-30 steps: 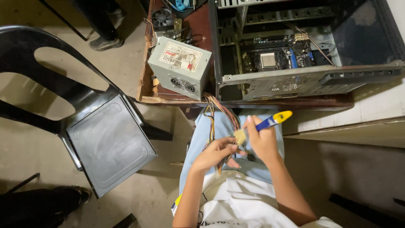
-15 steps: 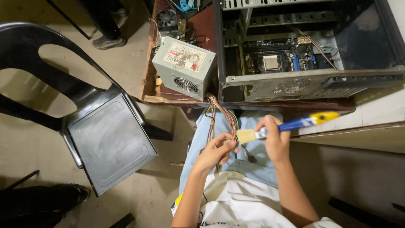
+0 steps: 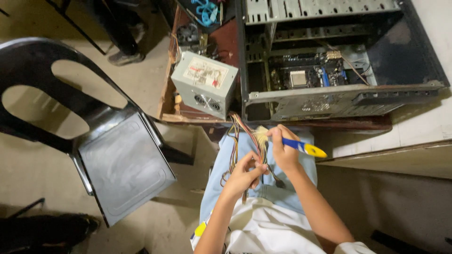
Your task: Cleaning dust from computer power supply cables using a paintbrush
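Observation:
My right hand (image 3: 281, 151) grips a small paintbrush (image 3: 301, 147) with a blue and yellow handle; its pale bristles rest against a bundle of coloured cables (image 3: 245, 136). My left hand (image 3: 242, 174) pinches the same bundle lower down, over my lap. The cables run up to a grey power supply box (image 3: 205, 83) lying on the edge of a brown wooden table (image 3: 168, 101). An open computer case (image 3: 329, 66) lies on its side right of the box, with the motherboard showing inside.
A dark plastic chair (image 3: 94, 136) stands to my left on the concrete floor. Someone's shoe (image 3: 123, 55) and trouser leg are at the top. Blue-handled scissors (image 3: 205, 10) lie at the table's far end. A pale ledge (image 3: 414, 136) runs at right.
My right hand swung the brush: its handle pointed up-right, then out to the right, and now angles down-right with the bristles on the cables. My left hand stayed on the bundle.

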